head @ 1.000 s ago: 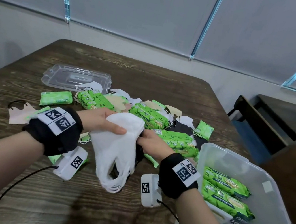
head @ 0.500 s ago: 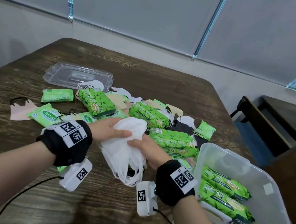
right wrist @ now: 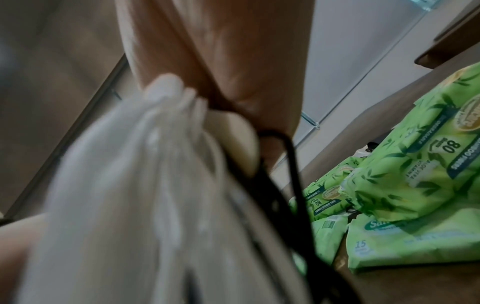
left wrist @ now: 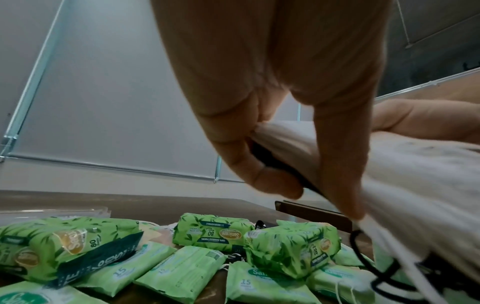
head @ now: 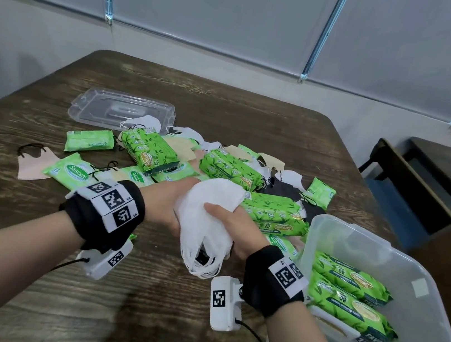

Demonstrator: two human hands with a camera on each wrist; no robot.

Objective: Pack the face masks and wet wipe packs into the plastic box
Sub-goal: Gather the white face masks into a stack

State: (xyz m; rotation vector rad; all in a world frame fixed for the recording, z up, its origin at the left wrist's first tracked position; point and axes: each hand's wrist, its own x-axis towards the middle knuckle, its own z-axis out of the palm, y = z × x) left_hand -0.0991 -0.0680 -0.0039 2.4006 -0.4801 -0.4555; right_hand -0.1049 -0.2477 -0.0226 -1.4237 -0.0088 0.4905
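Note:
A bundle of white face masks point(head: 205, 220) with a black one inside hangs above the table between both hands. My left hand point(head: 167, 206) grips its left side, with thumb and fingers pinching the stack point(left wrist: 293, 148). My right hand point(head: 227, 226) holds the right side, thumb across the front, while the ear loops point(right wrist: 145, 185) dangle below the wrist. The clear plastic box point(head: 434, 290) stands at the right with two large green wet wipe packs point(head: 351, 301) inside. More green wipe packs point(head: 148, 150) and masks lie heaped behind the hands.
The box's clear lid point(head: 122, 110) lies at the back left. A pink mask point(head: 33, 168) sits alone at the left on the wooden table point(head: 23, 301). A dark bench point(head: 421, 182) stands beyond the right table edge.
The hands have drawn closer together, bunching the mask bundle more tightly. The bundle has shifted slightly right, towards the box.

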